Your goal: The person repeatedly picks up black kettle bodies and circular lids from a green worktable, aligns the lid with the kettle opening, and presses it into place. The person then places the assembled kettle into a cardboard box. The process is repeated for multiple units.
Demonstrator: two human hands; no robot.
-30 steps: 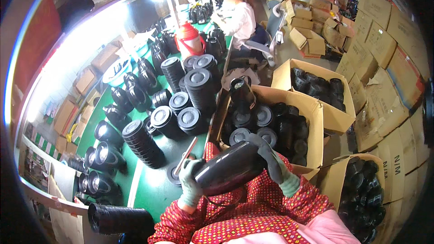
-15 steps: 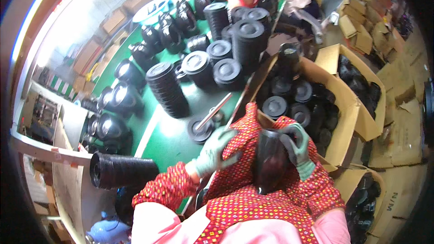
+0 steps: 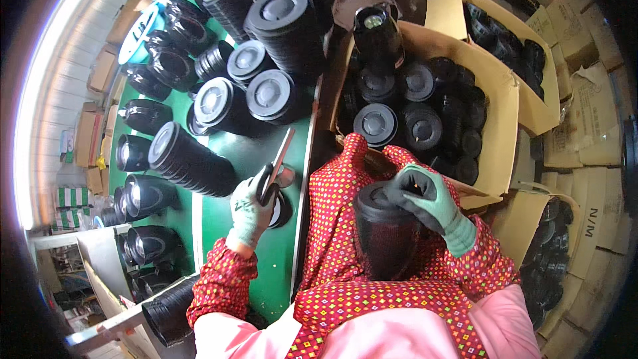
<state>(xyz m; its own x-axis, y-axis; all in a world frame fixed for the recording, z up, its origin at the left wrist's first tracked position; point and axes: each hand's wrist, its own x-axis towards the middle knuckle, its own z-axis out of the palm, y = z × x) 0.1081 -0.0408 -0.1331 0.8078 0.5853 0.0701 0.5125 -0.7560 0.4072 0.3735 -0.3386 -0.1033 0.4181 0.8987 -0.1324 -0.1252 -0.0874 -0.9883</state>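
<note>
In my lap, against the red patterned apron, stands a black cup-shaped part [image 3: 385,239] with a round flat top. My right hand [image 3: 428,203], in a pale green glove with dark fingers, curls over its upper rim. The thumb and forefinger form a ring; a tiny orange speck shows between them. At the edge of the green table, my left hand [image 3: 254,209], gloved alike, has its fingers closed around the lower end of a slim rod [image 3: 282,149]. Next to these fingers are a small metal piece [image 3: 286,176] and a black disc [image 3: 282,213], partly hidden.
Stacks of round black parts [image 3: 193,159] and glossy black pots [image 3: 149,196] crowd the green table [image 3: 256,272]. An open carton [image 3: 495,139] of black parts stands beside my lap. More filled cartons [image 3: 531,239] stand at the right. A blue-rimmed basin [image 3: 139,33] is far left.
My left hand has gone from beside my lap to the rod on the table and closed on it. The black part now shows its round top. The view has shifted right.
</note>
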